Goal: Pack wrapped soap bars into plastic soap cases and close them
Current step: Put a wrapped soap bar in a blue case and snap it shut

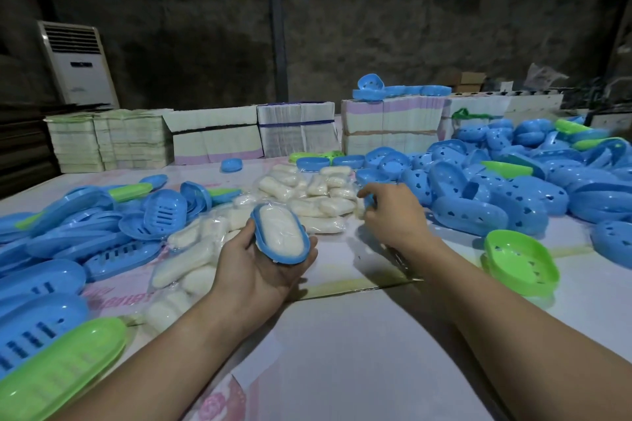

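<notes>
My left hand point(260, 270) cradles a blue soap case bottom point(260, 238) with a wrapped white soap bar point(280, 232) lying in it. My right hand point(393, 212) reaches toward the pile of blue perforated case halves point(478, 202), and its fingers pinch something blue, mostly hidden. A heap of wrapped soap bars point(307, 195) lies between and beyond my hands.
Slotted blue case halves point(85, 232) pile up at the left, with a green one point(61, 369) at the near left. A green case half point(519, 261) lies right of my right forearm. Stacked flat cartons point(297, 130) line the table's far edge.
</notes>
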### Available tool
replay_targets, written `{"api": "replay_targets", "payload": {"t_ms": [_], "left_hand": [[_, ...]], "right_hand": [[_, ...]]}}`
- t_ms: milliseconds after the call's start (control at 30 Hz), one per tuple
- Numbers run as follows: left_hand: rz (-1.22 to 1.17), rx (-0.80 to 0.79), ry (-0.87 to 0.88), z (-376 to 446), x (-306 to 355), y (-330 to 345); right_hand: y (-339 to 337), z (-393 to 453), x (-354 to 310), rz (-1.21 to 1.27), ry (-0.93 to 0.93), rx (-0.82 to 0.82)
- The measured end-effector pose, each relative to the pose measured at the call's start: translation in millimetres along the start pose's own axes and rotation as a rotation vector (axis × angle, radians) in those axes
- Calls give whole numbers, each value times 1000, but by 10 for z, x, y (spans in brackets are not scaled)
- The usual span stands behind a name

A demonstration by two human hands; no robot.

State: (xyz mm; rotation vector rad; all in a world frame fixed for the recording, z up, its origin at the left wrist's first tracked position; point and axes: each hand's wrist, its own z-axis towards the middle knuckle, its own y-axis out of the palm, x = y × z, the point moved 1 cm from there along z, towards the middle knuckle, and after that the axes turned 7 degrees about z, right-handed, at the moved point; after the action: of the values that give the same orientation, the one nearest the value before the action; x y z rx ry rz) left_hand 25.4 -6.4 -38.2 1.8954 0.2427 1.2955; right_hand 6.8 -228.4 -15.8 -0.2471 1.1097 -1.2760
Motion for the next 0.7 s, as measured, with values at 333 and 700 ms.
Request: {"api": "replay_targets", "payload": {"t_ms": [333, 700], "left_hand": [[25, 33, -26, -36, 16, 34], [1, 31, 3, -32, 92, 22]], "right_hand": [[-33, -268, -605, 1899, 431, -201], [122, -326, -597, 1398, 439, -437]]}}
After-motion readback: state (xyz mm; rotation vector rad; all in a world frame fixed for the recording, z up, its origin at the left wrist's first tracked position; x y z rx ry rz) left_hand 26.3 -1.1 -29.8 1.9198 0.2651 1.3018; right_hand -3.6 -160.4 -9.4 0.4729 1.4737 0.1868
